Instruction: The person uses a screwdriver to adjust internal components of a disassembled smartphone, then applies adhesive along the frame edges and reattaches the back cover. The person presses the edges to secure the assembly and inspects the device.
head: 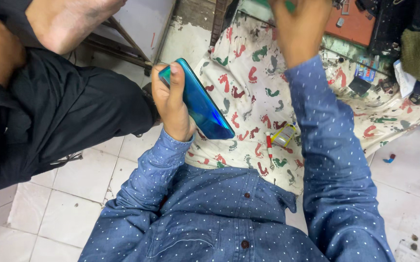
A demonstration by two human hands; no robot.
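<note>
My left hand (172, 99), at centre frame, is wrapped around a slim glossy blue-green smartphone (201, 102), held edge-on and tilted so its lower end points toward the middle of the picture. My right hand (299, 26) is raised at the upper centre, fingers curled; it may be pinching something green at the top edge, but I cannot tell. Below both lies a cream cloth printed with red and green footprints (248, 92), spread over the tabletop. On it, just right of the phone's lower end, rest a red-and-white pen-like tool (269, 144) and a small yellow-edged clear packet (284, 135). Another person's dark-clothed leg (59, 111) fills the upper left.
</note>
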